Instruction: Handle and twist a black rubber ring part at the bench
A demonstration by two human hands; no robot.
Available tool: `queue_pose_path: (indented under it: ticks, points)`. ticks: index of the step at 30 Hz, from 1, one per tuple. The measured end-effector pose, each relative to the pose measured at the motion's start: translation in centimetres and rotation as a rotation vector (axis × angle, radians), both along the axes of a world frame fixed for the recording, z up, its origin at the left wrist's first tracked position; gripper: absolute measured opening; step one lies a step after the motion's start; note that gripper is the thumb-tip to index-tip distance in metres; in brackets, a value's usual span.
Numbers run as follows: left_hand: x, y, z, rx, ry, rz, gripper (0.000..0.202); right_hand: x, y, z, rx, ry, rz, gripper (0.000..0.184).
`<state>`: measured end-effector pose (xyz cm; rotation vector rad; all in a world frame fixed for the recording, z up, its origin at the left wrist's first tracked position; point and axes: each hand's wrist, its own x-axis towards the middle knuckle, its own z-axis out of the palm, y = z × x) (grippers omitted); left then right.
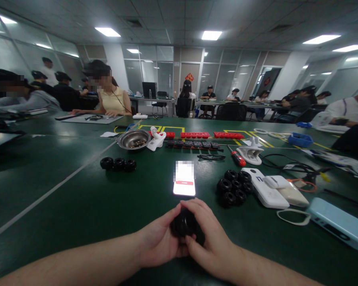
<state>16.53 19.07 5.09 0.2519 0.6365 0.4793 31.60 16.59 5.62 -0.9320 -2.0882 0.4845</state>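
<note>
Both my hands are wrapped around a black toy wheel [184,223], low over the near part of the table. My left hand [158,240] grips it from the left, thumb along its upper edge. From the right, my right hand [210,238] curls its fingers over the top, with the thumb at the near face. A lit phone [184,188] lies just beyond my fingers. To the right is a cluster of similar black wheels [235,186]. Three more wheels [118,163] stand in a row at the left.
Farther back are a metal bowl [128,136] with small brass-coloured parts, red plastic strips [194,135], a black strip [194,145] and a screwdriver [238,158]. Right of the wheels lie a white power bank [267,190] and a light-blue box [340,222]. Other people sit around.
</note>
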Motion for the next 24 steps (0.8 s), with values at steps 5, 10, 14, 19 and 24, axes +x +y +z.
queue_pose_path:
  ticks: [5,10,14,19,24]
  points:
    - [-0.07,-0.16,-0.05,-0.02,0.042,0.003,0.041,-0.04,0.19,-0.06,-0.047,-0.022,-0.104,0.046]
    - [-0.14,-0.19,-0.46,0.004,-0.034,0.021,0.034,-0.12,0.17,0.0,-0.034,-0.027,-0.058,0.039]
    - [-0.24,-0.05,-0.56,0.007,-0.031,-0.011,0.039,0.03,-0.09,-0.27,-0.006,-0.027,-0.061,0.059]
    - [-0.18,-0.08,-0.31,-0.007,-0.015,-0.011,0.038,-0.07,0.23,-0.04,-0.052,-0.041,-0.133,0.04]
    - [0.0,-0.15,-0.11,-0.007,-0.031,0.015,0.037,0.02,-0.09,0.01,-0.003,-0.037,-0.083,0.049]
